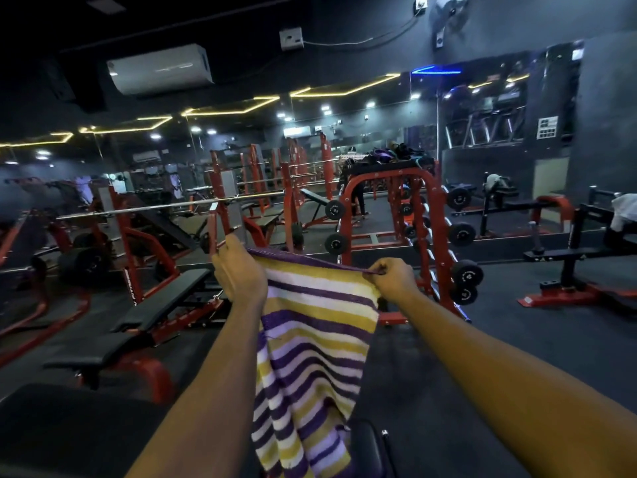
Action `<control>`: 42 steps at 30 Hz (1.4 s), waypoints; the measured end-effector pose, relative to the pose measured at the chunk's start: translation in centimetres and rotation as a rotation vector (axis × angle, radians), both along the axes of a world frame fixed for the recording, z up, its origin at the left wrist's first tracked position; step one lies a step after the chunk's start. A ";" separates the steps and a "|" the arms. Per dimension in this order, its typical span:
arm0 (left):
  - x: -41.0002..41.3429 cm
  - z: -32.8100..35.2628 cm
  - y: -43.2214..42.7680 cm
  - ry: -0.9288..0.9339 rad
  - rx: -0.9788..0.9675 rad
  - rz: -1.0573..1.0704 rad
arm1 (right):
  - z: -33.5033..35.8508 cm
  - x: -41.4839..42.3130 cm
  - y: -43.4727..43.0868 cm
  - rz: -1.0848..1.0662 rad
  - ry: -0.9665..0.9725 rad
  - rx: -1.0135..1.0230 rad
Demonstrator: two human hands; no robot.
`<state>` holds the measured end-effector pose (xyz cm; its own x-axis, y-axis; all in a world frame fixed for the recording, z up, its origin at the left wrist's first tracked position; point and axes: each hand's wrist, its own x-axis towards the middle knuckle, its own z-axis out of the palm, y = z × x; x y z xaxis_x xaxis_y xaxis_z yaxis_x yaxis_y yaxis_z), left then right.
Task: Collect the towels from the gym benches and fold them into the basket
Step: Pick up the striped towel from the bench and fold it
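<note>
The left hand and right hand each pinch a top corner of the striped towel — it hangs between the arms, soft and light, so corners give the best hold.

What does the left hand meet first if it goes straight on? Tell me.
Likely the red rack upright beyond the left hand, under the barbell; depth is unclear. The hand pinches the striped towel.

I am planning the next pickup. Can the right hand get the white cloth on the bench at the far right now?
Probably not. The right hand pinches a top corner of the striped towel, and the white cloth seems to lie far beyond the arm's reach.
</note>
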<state>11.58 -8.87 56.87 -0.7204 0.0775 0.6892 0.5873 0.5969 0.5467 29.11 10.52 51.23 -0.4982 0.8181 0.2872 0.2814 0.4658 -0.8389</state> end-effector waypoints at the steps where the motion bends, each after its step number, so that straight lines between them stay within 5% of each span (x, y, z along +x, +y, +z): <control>1: -0.1 -0.1 0.0 -0.004 0.002 -0.001 | 0.0 0.1 0.2 -0.048 -0.003 -0.001; 5: -1.4 -0.6 0.3 -0.107 -0.043 -0.124 | -0.1 0.2 0.0 -0.124 0.126 -0.043; 12: -0.9 0.1 0.6 -0.239 -0.240 -0.436 | 2.7 -1.2 -3.3 0.500 0.098 -0.303; 18: 1.2 0.6 0.4 -0.202 -0.239 -0.651 | 3.6 -2.8 -5.5 0.715 0.074 -0.308; 29: 3.3 1.5 1.1 -0.415 -0.189 -0.886 | 3.6 -4.1 -5.9 0.344 0.060 0.164; 35: 3.3 1.9 1.3 -0.492 -0.229 -0.937 | 3.1 -3.6 -5.4 0.317 0.087 0.180; 42: 3.7 2.0 2.1 -0.137 -0.382 -0.747 | 2.2 -3.0 -6.0 0.389 0.046 0.027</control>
